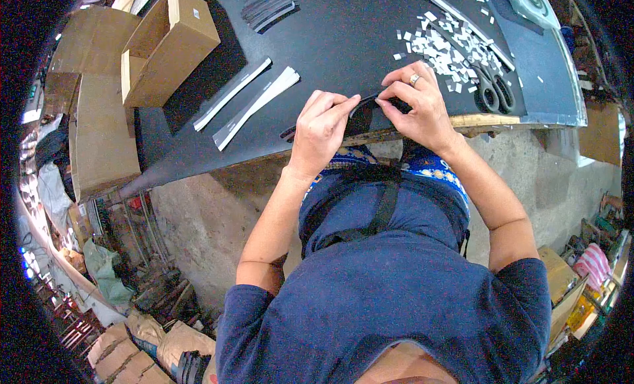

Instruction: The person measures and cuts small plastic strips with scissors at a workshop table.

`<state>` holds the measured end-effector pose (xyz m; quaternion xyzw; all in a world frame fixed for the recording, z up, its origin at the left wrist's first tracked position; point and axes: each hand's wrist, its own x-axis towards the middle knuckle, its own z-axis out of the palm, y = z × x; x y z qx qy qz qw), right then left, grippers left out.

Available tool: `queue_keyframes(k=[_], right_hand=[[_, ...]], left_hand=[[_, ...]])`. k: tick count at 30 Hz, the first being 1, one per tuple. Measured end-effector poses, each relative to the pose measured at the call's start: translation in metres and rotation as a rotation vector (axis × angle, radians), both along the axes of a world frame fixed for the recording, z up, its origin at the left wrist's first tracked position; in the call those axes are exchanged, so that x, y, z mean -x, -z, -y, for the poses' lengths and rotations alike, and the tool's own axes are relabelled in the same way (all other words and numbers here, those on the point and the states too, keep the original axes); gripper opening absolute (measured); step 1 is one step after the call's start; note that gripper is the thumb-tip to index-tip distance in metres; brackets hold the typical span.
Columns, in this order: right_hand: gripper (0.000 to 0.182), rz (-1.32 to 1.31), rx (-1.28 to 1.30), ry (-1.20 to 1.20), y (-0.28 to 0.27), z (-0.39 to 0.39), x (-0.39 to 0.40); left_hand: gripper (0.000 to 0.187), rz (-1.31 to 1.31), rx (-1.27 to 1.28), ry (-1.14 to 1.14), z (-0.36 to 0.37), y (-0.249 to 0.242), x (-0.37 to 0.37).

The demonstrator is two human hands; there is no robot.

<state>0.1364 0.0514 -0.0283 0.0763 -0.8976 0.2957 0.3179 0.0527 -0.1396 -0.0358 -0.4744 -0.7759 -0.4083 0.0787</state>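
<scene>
Near the front edge of the dark table, my left hand (pixel 323 127) pinches one end of a thin black strip (pixel 368 101). My right hand (pixel 417 108) is closed on the strip's other end, with a ring on one finger. The strip spans the short gap between my fingertips. Beyond my right hand lie a heap of small white pieces (pixel 439 50) and black-handled scissors (pixel 494 90). Left of my hands, long white strips (pixel 259 108) lie in two bundles.
An open cardboard box (pixel 181 50) stands at the table's left, beside a larger cardboard piece (pixel 105 133). A stack of dark strips (pixel 267 7) lies at the back. Clear plastic (pixel 531 6) is at the back right. The wooden table edge (pixel 485 120) runs before my body.
</scene>
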Motion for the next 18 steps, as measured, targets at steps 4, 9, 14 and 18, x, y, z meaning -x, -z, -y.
queue_keyframes(k=[4, 9, 14, 18], right_hand=[[0.017, 0.017, 0.0, -0.009, 0.0, 0.0, 0.0], [0.017, 0.033, -0.013, -0.002, 0.002, -0.001, 0.001], [0.017, 0.032, -0.012, 0.004, 0.001, 0.0, 0.001], [0.017, 0.017, -0.001, 0.006, 0.003, 0.0, 0.001]], left_hand=[[0.027, 0.004, -0.009, 0.004, 0.0, 0.0, 0.0], [0.03, 0.016, -0.033, 0.019, 0.0, 0.0, 0.001], [0.032, 0.026, -0.022, 0.028, 0.001, -0.003, 0.0], [0.03, 0.045, -0.015, 0.023, 0.0, -0.012, -0.005]])
